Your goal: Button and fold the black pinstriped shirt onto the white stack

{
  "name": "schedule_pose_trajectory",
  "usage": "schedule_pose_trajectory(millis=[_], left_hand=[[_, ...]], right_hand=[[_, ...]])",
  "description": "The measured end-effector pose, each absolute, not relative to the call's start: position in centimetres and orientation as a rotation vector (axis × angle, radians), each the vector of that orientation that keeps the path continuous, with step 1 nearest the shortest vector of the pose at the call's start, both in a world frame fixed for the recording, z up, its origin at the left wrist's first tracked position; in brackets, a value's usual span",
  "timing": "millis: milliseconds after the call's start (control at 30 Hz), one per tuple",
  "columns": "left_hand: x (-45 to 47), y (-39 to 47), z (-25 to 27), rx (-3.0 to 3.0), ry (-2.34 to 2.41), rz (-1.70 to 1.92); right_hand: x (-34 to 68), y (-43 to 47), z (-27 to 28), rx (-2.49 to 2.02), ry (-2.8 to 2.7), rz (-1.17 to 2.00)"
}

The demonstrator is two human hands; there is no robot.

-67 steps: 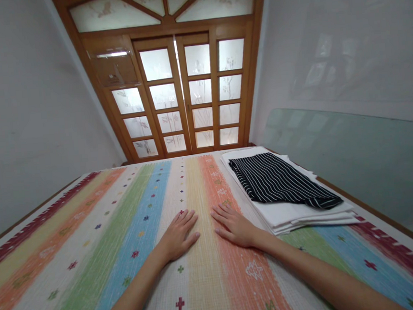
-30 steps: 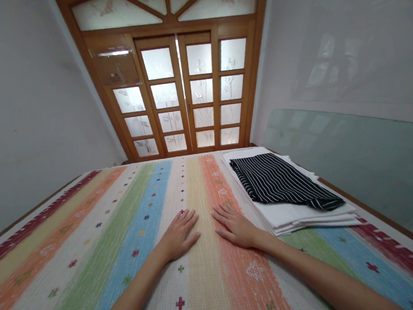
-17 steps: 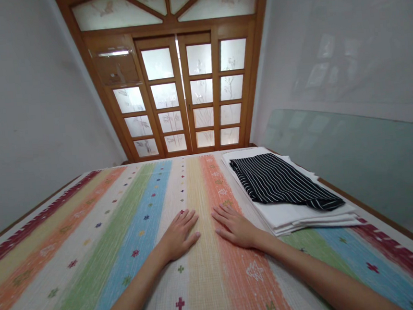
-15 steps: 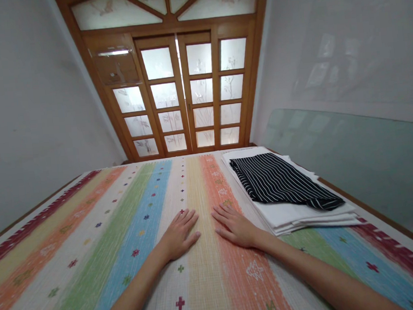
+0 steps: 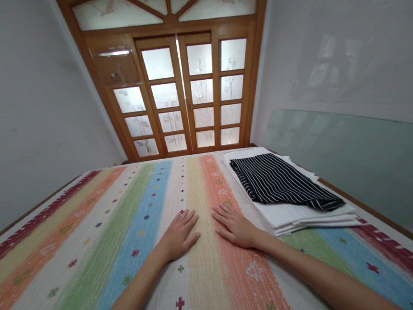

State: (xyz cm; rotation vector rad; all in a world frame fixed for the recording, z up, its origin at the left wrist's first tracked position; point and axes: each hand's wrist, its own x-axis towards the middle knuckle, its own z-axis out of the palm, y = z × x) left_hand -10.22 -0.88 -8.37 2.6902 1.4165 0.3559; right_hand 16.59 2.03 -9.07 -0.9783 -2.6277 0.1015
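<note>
Since the earlier frames I see nothing moved beyond a faint drift of the view, so the black striped garment [image 5: 281, 177] lies untouched on the white pile [image 5: 287, 214]. The bright cloth [image 5: 207, 285] runs under that pile and out well to its left, where I see my left hand [image 5: 180, 235] resting palm down on it, thumb spread from the fingers, gripping nothing. My right hand [image 5: 235, 227], nearer the white pile but not touching it, lies palm down on the cloth too, fingers slightly apart and empty.
</note>
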Motion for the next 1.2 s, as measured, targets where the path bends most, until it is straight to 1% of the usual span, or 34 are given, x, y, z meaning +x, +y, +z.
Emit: schedule_pose_trajectory(millis=[267,567,767,1200], left_hand=[[-10.18,-0.84,-8.40,2.693,1.423,0.324],[-10.27,-0.86,-8.56,2.694,1.412,0.349],[-10.30,-0.88,-8.72,2.698,1.388,0.427],[-10.22,-0.98,-8.64,2.687,1.401,0.419]], right_hand=[[16.55,1.91,-8.88,-0.992,-2.651,0.099],[16.57,2.00,-9.12,-0.981,-2.627,0.095],[16.70,2.27,-9.68,-0.978,-2.621,0.094],[16.67,2.30,-9.61,-0.998,-2.639,0.109]])
